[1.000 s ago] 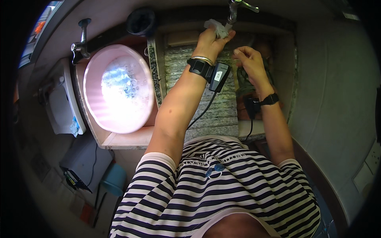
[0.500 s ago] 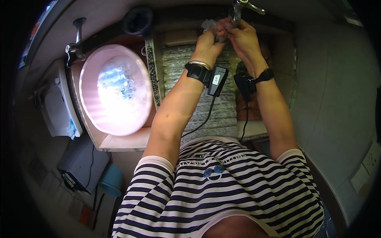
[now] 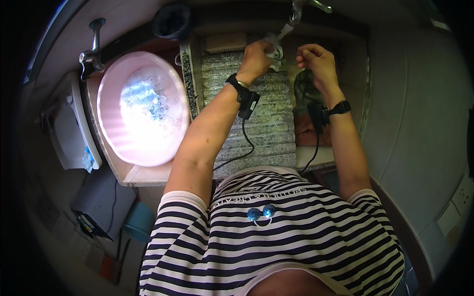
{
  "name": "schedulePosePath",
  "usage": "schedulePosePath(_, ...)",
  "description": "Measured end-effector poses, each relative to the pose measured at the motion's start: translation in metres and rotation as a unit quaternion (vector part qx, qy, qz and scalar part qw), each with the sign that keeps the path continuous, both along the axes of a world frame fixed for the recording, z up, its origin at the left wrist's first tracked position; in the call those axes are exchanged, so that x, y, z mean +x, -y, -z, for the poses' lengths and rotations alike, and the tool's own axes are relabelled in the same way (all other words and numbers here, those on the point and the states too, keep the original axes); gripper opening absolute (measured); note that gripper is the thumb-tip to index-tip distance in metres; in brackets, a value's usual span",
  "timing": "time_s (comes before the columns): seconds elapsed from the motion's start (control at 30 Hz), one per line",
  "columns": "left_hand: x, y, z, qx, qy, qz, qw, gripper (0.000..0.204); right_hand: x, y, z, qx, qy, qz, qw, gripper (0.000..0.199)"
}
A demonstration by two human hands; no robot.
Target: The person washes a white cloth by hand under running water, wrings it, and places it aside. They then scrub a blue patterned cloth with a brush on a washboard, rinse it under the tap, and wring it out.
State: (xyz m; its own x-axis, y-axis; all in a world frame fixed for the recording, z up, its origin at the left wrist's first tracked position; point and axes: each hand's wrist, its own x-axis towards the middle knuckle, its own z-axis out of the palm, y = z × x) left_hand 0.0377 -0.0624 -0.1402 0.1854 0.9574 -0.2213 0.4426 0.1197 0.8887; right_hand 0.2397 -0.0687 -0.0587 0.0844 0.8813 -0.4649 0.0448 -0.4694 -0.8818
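Observation:
My left hand point(image 3: 256, 61) is closed on a pale, wet, crumpled cloth-like thing point(image 3: 275, 56); its exact kind does not show. Water runs onto it from the chrome tap point(image 3: 295, 17) at the far edge. Beneath that hand lies a ridged stone washboard slab point(image 3: 256, 118). To the right of the stream, my right hand point(image 3: 318, 63) hovers apart from the cloth-like thing, its fingers loosely bent with nothing visible in them. Each wrist wears a black strap with a small cabled box.
A pink basin point(image 3: 106, 106) of sudsy water stands left of the slab, below a second tap point(image 3: 94, 56). A scrubbing brush point(image 3: 226, 43) and a dark round container point(image 3: 171, 22) sit at the back. Dark and reddish items point(image 3: 311, 133) lie in the compartment at right.
My right hand has let go of the wet thing and moved right and down. My left hand still grips it, slightly lower, and the water stream now shows.

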Motion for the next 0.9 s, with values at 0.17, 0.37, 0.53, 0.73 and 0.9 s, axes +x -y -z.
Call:
schedulePosePath(0.17, -0.017, 0.012, 0.008, -0.063, -0.017, -0.049, 0.997, 0.036, 0.004, -0.019, 0.063, 0.018, 0.174, -0.114, 0.978, 0.022)
schedulePosePath(0.37, -0.021, 0.028, 0.042, -0.135, -0.028, -0.015, 0.99, 0.048, -0.021, -0.036, 0.16, 0.061, 0.413, -0.311, 0.854, 0.045)
schedulePosePath(0.53, -0.009, 0.057, 0.036, -0.137, -0.236, 0.087, 0.958, 0.083, -0.066, 0.039, 0.114, 0.298, 0.303, -0.254, 0.869, 0.019)
schedulePosePath(0.73, 0.005, 0.07, 0.026, -0.128, -0.324, 0.19, 0.918, 0.105, -0.035, 0.015, 0.155, 0.207, 0.455, -0.365, 0.785, 0.027)
schedulePosePath(0.9, 0.001, 0.078, 0.049, -0.072, -0.301, 0.165, 0.937, 0.096, -0.074, 0.059, 0.084, 0.206, 0.376, -0.308, 0.849, 0.028)
